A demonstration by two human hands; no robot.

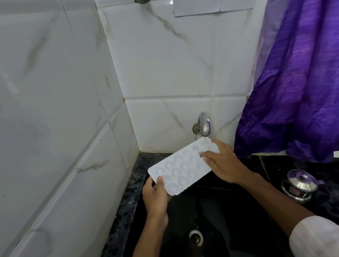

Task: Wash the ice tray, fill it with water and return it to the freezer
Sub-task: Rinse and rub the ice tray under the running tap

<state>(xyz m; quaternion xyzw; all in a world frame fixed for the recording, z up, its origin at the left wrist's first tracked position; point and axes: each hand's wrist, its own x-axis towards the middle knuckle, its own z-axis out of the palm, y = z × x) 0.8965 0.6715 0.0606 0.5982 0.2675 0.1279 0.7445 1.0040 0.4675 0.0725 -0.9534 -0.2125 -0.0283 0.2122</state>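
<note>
Sleeved forearms (280, 206) reached over the sink (227, 211). The left hand (154, 196) pinched the ice tray (182, 167) at its near end. The right hand (225, 164) clasped the far end under the running tap (203, 125), with the tray's long axis slanting near-left to far-right.

1. Counter (128, 197), dark speckled stone: left of the left hand (155, 196), and right of the right hand (226, 164).
2. Sink (216, 208), black, set into it, below both hands.
3. Steel lidded pot (300, 185), on counter, right of right hand.
</note>
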